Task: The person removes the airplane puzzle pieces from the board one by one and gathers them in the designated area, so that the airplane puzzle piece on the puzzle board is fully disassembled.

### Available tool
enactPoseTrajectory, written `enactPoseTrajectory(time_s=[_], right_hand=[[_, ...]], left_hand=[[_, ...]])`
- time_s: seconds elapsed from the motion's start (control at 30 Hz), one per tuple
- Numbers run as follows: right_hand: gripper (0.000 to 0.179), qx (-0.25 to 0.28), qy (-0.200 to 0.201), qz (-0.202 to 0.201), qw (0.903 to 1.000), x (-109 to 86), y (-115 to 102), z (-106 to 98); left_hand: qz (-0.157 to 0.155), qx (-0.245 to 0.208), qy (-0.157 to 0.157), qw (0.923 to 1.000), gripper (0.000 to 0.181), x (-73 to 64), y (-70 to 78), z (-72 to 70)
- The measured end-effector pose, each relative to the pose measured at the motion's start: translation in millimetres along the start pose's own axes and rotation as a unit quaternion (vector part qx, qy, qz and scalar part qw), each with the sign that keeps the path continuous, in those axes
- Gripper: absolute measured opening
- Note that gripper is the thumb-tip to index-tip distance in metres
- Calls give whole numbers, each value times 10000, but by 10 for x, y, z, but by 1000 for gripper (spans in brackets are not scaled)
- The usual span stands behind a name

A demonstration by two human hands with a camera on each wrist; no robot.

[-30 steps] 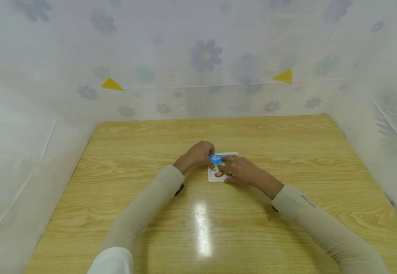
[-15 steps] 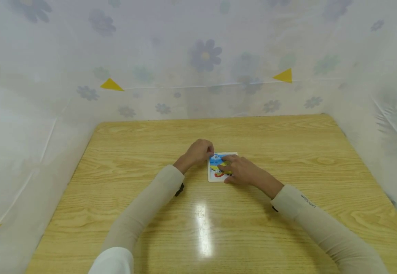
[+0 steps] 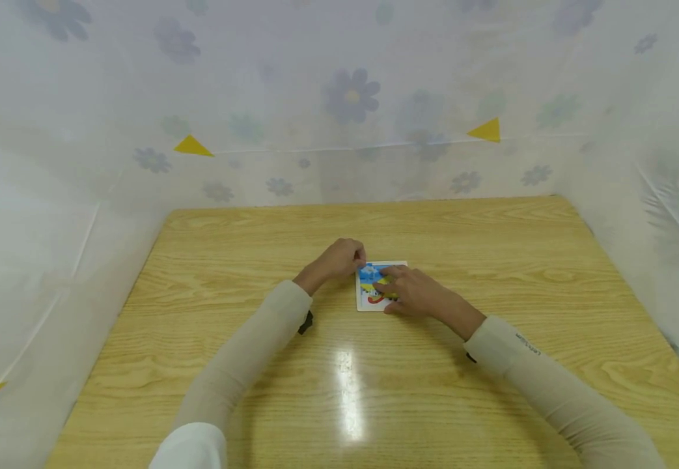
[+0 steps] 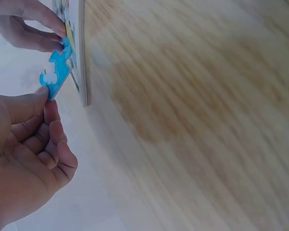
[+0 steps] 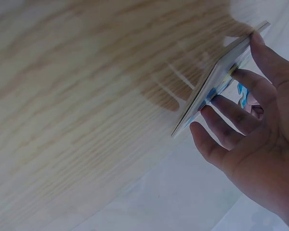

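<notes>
A small square jigsaw puzzle point(image 3: 365, 303) with a white border and a blue, yellow and red picture lies on the table. My left hand point(image 3: 340, 258) is at its far left corner. Between thumb and forefinger it pinches a blue puzzle piece point(image 4: 61, 68), which stands tilted up from the board in the left wrist view; the other fingers are curled. Spread across the right part of the picture is my right hand point(image 3: 420, 290), fingertips on its face. In the right wrist view, its thumb touches the rim of the board point(image 5: 220, 65).
The wood-grain table point(image 3: 468, 404) reaches to a pale flowered curtain point(image 3: 339, 172) at the back and sides. Yellow triangles point(image 3: 485, 130) mark the curtain. A bright light reflection shows on the tabletop nearer the body.
My left hand has shifted slightly up and left, from over the picture to the puzzle's corner, uncovering more of the blue and yellow part. The right hand stays in place.
</notes>
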State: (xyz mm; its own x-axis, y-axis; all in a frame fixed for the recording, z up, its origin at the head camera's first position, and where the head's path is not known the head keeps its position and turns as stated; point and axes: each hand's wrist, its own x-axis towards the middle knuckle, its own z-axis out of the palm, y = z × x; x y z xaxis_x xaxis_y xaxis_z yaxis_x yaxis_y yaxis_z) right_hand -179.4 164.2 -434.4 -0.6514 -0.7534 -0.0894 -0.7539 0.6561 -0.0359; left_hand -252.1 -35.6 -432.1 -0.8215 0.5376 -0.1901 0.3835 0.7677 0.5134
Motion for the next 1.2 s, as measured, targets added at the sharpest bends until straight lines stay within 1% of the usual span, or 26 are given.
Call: enactPoseTrajectory(time_s=[0.2, 0.33, 0.43, 0.53, 0.63, 0.77, 1.0, 1.2], right_hand=[[54, 50, 28, 11, 10000, 3, 2, 17], [54, 74, 36, 2, 10000, 16, 3, 25], [55, 134, -23, 72, 9999, 20, -4, 23], [56, 198, -111, 200, 9995, 20, -4, 26], [56, 257, -160, 295, 9991, 26, 1, 35], [56, 246, -152, 311, 9991, 27, -1, 30], [56, 153, -151, 279, 9994, 16, -23, 9], [57, 175, -141, 260, 9994, 19, -30, 7]], left_hand=[[44, -147, -41, 9999, 13, -54, -30, -83], [36, -281, -98, 9996, 14, -109, -80, -149], [68, -332, -177, 9993, 15, -151, -136, -185], [112, -283, -212, 9993, 15, -184, -203, -214], [44, -261, -213, 9994, 17, -221, -276, -252], [-76, -269, -222, 9994, 17, -272, -371, -301], [60, -194, -259, 9995, 15, -352, -521, -350], [-25, -260, -280, 9993, 15, -434, -624, -407]])
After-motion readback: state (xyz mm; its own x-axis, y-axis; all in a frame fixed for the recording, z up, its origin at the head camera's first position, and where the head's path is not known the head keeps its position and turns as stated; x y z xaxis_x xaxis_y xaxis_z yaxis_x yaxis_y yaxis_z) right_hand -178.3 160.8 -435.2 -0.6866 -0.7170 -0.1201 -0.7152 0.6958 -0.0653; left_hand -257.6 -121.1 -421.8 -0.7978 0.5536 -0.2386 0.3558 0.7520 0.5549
